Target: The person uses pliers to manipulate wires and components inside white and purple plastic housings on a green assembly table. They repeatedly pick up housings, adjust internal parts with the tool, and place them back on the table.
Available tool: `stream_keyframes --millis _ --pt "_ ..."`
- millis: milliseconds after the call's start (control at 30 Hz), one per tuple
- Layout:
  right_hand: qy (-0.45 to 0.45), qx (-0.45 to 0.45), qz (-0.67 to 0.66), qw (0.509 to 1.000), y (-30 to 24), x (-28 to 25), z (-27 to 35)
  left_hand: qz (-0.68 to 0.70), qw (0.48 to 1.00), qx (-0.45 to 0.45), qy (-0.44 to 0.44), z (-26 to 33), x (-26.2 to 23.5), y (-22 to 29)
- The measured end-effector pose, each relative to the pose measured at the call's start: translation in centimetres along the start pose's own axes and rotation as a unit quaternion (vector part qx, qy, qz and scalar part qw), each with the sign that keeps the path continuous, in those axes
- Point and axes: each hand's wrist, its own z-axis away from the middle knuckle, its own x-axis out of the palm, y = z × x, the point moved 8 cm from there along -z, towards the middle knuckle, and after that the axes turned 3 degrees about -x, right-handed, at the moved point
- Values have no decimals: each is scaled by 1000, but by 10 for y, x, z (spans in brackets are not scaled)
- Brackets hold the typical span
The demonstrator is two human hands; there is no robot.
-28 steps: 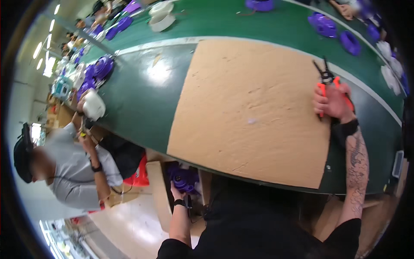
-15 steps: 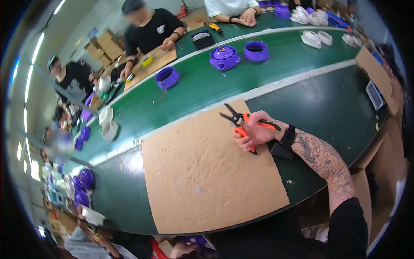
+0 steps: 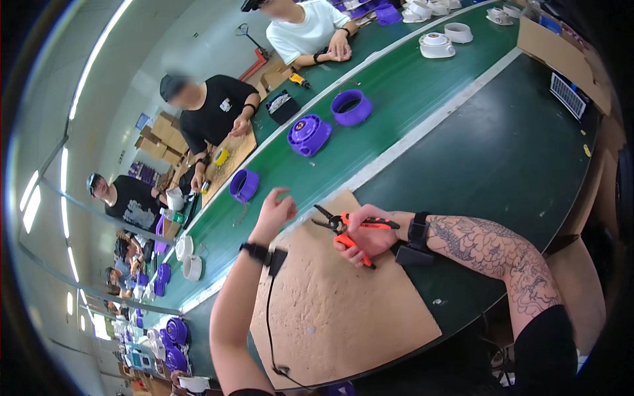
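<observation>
My right hand (image 3: 373,232) is closed around the handles of wire-stripper pliers (image 3: 338,225), red-orange and black, with their dark jaws spread apart over the far edge of a tan cardboard sheet (image 3: 350,310). My left hand (image 3: 276,212) reaches forward above the table's far border, fingers partly bent and apart, with nothing visible in them. Nearest to it, on the green conveyor belt, is a purple ring-shaped housing (image 3: 244,186) with a thin reddish wire trailing from its near side. Hand and housing look apart.
Farther along the belt stand a purple domed housing (image 3: 309,135), a purple ring (image 3: 351,107) and white housings (image 3: 437,45). Co-workers sit across the belt, one at a wooden board (image 3: 228,158). An open carton (image 3: 561,59) borders the table at right.
My left arm has come into view, reaching toward the belt. My right hand still grips the pliers. The view has turned, and the purple housings sit farther left in it.
</observation>
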Motion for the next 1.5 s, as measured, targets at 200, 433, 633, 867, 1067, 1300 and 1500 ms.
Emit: stream_keyframes --millis 200,433,633,867,1067,1300,1500 --pt "3 -26 -17 1000 -2 -9 -3 -347 916 153 129 -128 8 51" --pt "10 -29 -5 1000 -1 -12 0 -382 885 116 241 -162 4 17" --pt "21 -43 0 999 -3 -19 4 4 964 -3 265 -134 -49 -52" --pt "28 -31 5 999 -4 -7 -2 118 982 -83 120 -71 -56 -50" --pt "41 -30 3 999 -4 -10 6 73 996 -5 52 -29 -15 -16" --pt "47 -26 16 998 -3 -14 4 306 941 92 112 22 -18 -4" --pt "286 -6 413 865 -28 7 3 373 896 167 171 104 -21 -20"
